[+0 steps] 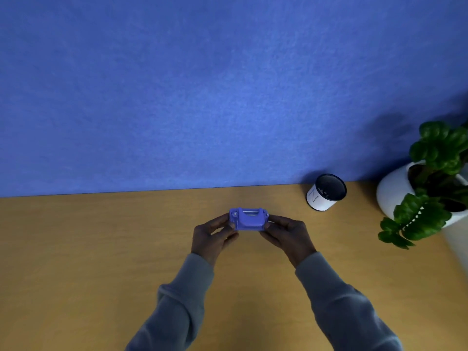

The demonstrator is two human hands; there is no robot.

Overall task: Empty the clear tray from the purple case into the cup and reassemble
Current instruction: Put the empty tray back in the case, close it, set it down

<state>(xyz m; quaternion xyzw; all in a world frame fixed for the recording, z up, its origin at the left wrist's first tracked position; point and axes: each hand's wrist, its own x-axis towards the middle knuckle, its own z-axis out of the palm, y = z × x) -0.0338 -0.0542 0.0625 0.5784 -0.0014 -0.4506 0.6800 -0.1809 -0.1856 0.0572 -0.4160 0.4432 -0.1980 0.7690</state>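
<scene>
A small purple case [248, 219] with a metal pin across its top is held over the wooden table [101, 249], near the middle. My left hand [212, 236] grips its left end and my right hand [286, 233] grips its right end, fingers pinched on the sides. A thin clear edge shows at the case's right side; the clear tray is otherwise hidden inside. The cup [326, 192], white with a dark inside and a drawn mark on its side, stands at the back right by the wall, apart from both hands.
A blue felt wall [228, 97] rises along the table's far edge. A green plant in a white pot [395, 191] stands at the far right, its leaves hanging over the table beside the cup.
</scene>
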